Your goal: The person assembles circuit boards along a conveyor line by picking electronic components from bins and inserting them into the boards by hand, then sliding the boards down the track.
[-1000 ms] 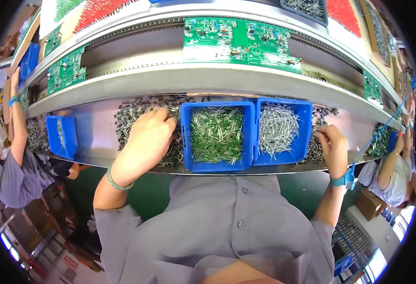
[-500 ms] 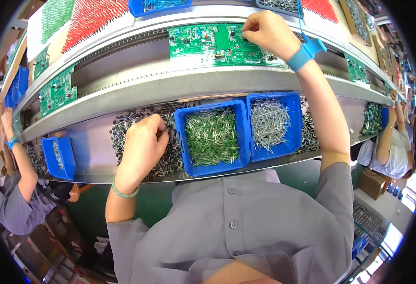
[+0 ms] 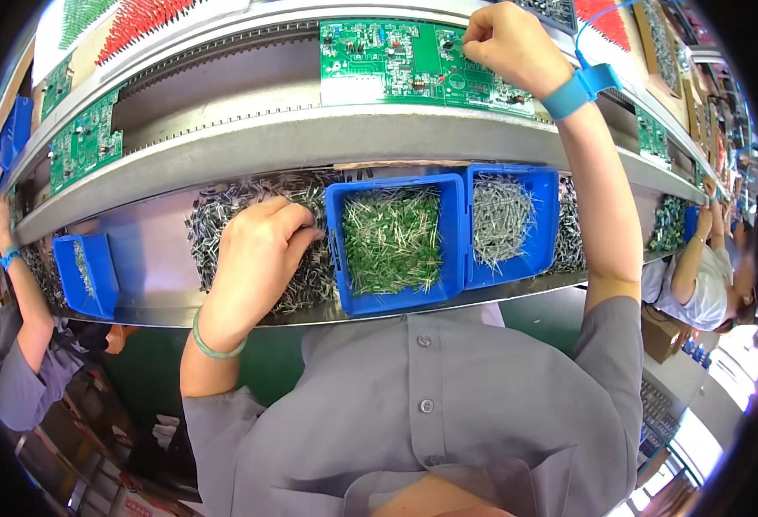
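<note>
Circuit board point(image 3: 379, 65) partly beneath right hand point(image 3: 518, 47), component pile point(image 3: 212, 217) under left hand point(image 3: 261, 248), both curled, contents unclear.

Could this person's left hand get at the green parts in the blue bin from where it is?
Probably yes: the left hand is just left of the open-topped blue bin, with only its side wall between hand and green parts. The right forearm passes well clear.

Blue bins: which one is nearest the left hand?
The bin of green parts, just right of the left hand; its right neighbour holds silvery parts, and the far-left bin stands apart.
</note>
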Available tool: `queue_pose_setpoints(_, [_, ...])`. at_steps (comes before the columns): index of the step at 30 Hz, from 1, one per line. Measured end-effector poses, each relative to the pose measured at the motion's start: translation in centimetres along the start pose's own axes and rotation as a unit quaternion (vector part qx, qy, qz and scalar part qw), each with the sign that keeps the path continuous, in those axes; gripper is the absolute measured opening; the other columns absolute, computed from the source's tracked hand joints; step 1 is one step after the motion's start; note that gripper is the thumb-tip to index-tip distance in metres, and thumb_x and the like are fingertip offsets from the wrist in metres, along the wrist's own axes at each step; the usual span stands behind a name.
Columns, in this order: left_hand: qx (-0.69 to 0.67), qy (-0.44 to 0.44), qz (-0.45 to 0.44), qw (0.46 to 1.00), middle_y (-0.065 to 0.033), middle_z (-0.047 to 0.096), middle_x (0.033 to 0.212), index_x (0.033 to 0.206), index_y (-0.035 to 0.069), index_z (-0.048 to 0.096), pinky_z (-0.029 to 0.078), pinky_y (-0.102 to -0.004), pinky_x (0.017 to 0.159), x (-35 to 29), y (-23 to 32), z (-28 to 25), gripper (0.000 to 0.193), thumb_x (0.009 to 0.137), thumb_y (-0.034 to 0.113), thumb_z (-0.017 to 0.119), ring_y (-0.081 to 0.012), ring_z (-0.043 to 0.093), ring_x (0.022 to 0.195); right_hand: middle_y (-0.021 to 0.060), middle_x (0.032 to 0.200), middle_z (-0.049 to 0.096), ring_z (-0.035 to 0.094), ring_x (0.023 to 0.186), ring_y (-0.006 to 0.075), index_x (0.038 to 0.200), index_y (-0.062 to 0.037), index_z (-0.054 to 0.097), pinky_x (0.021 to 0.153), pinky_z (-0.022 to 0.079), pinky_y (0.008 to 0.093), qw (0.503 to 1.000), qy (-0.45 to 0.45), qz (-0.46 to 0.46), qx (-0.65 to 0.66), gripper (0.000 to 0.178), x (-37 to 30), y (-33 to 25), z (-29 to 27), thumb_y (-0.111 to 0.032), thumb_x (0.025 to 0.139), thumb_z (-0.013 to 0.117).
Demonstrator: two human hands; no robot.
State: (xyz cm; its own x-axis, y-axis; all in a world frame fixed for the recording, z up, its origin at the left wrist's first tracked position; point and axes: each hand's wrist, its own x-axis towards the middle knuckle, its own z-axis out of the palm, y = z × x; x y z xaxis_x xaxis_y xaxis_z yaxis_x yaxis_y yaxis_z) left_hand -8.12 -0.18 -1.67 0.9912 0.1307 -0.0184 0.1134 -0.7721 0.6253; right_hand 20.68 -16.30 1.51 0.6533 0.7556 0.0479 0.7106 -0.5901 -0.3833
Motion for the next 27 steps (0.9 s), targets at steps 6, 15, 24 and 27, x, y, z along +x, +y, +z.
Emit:
queue_pose_setpoints(6, [-0.002,0.039,0.009,0.999,-0.0128,0.059,0.072,0.079,-0.001,0.063,0.048,-0.0397,0.061,0.2,0.0,0.3,0.008,0.073,0.003,0.069,-0.0319,0.059,0.068,0.0237,0.066,0.062,0.065,0.064,0.0348,0.07,0.0022,0.068,0.063,0.052,0.0389,1.0,-0.001,0.011,-0.01,0.013,0.0,-0.4,-0.1,-0.008,0.064,0.062])
queue_pose_setpoints(15, [0.009,0.12,0.04,0.992,-0.014,0.061,0.077,0.086,-0.001,0.064,0.049,-0.0388,0.062,0.6,-0.5,0.6,0.01,0.076,-0.003,0.064,-0.0327,0.06,0.07,0.025,0.067,0.061,0.064,0.066,0.0384,0.068,0.002,0.067,0.065,0.052,0.0423,0.995,0.064,-0.027,-0.067,0.013,0.1,0.2,1.2,-0.009,0.064,0.06])
queue_pose_setpoints(24, [-0.024,0.198,-0.006,0.98,-0.0129,0.063,0.076,0.089,-0.002,0.065,0.049,-0.0316,0.062,0.6,-1.2,-0.1,0.012,0.078,0.0,0.066,-0.0245,0.063,0.066,0.0226,0.072,0.064,0.064,0.068,0.0367,0.074,0.0002,0.07,0.065,0.052,0.0404,0.999,-0.005,-0.047,-0.014,0.015,-0.6,0.7,0.9,-0.008,0.066,0.061])
queue_pose_setpoints(27, [-0.04,0.201,-0.005,0.979,-0.0122,0.064,0.076,0.091,-0.002,0.066,0.05,-0.0297,0.062,0.8,-1.3,-0.1,0.014,0.077,0.001,0.066,-0.0219,0.064,0.066,0.0195,0.075,0.065,0.064,0.07,0.0344,0.08,-0.0008,0.07,0.067,0.051,0.0395,0.991,0.079,-0.105,-0.022,0.013,-1.4,3.2,2.8,-0.009,0.071,0.064])
